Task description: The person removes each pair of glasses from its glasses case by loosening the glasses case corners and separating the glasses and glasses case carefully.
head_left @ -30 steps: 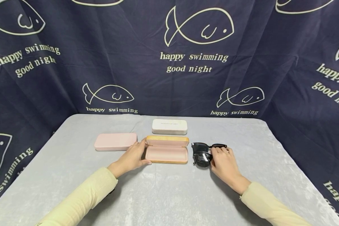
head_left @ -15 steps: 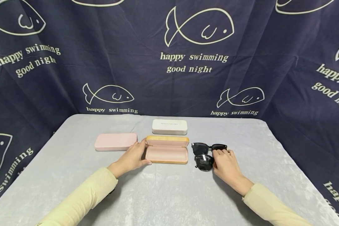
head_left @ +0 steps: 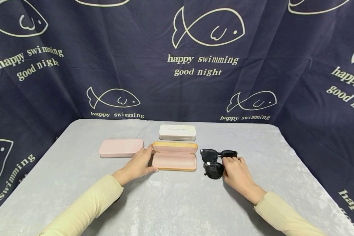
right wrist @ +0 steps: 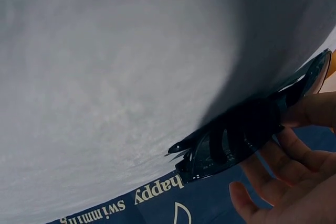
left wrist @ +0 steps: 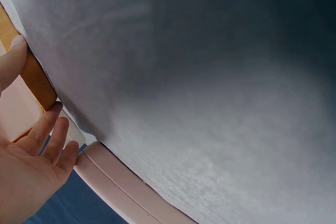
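My left hand point(head_left: 138, 164) holds the left end of an opened glasses case point(head_left: 174, 161) with an orange outside and pink lining. Its thumb lies on the front wall and its fingers reach toward the hinge side; the left wrist view shows the thumb on the orange wall point(left wrist: 39, 82). My right hand point(head_left: 238, 173) pinches black sunglasses point(head_left: 213, 170) at the bridge; its body hides their right lens in the head view. Just behind, a second pair of black sunglasses point(head_left: 209, 155) lies on the table, partly covered by the fingers.
A closed pink glasses case point(head_left: 119, 148) lies left of the orange one, close to my left hand. A closed white case point(head_left: 177, 131) stands behind it. Grey cloth covers the table point(head_left: 171, 209); a dark blue fish-print curtain point(head_left: 153, 88) hangs around its back and sides.
My right hand has drawn the front sunglasses slightly toward me, apart from the back pair, then nearly stopped. The left hand and the cases have stayed put.
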{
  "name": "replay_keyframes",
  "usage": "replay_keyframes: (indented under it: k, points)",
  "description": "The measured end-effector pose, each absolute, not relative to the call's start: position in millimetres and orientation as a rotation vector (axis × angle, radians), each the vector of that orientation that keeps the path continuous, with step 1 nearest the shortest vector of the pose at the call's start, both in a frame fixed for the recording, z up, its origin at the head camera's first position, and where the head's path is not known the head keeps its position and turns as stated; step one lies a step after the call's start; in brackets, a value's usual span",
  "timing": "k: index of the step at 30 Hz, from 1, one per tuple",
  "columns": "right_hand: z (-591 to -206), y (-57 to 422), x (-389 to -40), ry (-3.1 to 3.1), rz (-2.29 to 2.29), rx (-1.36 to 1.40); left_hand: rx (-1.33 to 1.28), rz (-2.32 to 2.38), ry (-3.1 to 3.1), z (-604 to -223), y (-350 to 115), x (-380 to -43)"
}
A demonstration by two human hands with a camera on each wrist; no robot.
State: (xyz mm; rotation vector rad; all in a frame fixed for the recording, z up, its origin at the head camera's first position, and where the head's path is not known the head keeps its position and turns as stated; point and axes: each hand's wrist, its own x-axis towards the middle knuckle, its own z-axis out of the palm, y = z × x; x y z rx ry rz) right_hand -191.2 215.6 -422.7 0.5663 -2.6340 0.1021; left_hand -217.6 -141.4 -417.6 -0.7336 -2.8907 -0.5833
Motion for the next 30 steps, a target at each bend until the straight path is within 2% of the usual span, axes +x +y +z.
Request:
replay_keyframes:
  k: [15,30]
  points:
    - [-415.4,210.4,-194.8,-2.689,0.128,0.565,-0.758,-0.583,-2.863,-415.6,-141.9,-216.2]
    - [-409.2,181.9,-210.9,-2.608,0.224,0.605,-0.738,-0.583,-2.881,-417.6,-141.9,-218.0]
